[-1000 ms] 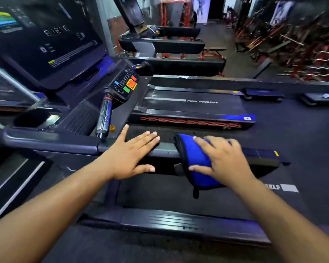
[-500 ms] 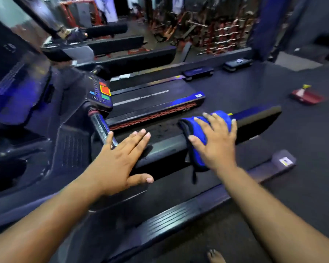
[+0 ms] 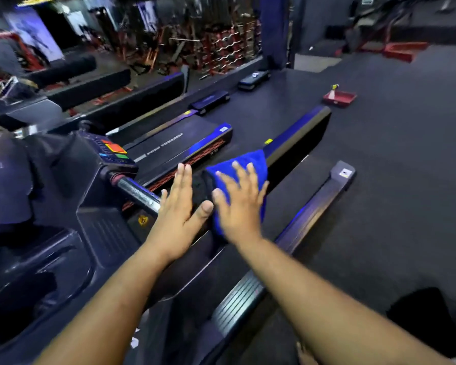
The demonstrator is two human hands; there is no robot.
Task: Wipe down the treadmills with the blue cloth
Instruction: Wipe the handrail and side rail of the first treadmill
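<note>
Nearest, both forearms are reaching out over the treadmill's side rail (image 3: pixel 298 143), a long dark bar running away to the far right. The left hand (image 3: pixel 178 206) is lying flat and spread on the near part of the rail, holding nothing, just beside the metal grip (image 3: pixel 138 192) and the button panel (image 3: pixel 113 151). The right hand (image 3: pixel 238 204) is pressing flat, fingers wide, on the blue cloth (image 3: pixel 237 167), which is draped over the rail. Compared with a second ago, the cloth and right hand are sitting closer to the left hand, thumbs now almost touching, so the stroke seems to be coming back toward the near end rather than going out. The view is also swinging right, showing more floor. Beyond the cloth, the far stretch of rail looks bare and shiny; whether it is already wiped I cannot tell. Further off, a second treadmill (image 3: pixel 179 143) is waiting on the left and a red tray (image 3: pixel 340 97) on the floor.
</note>
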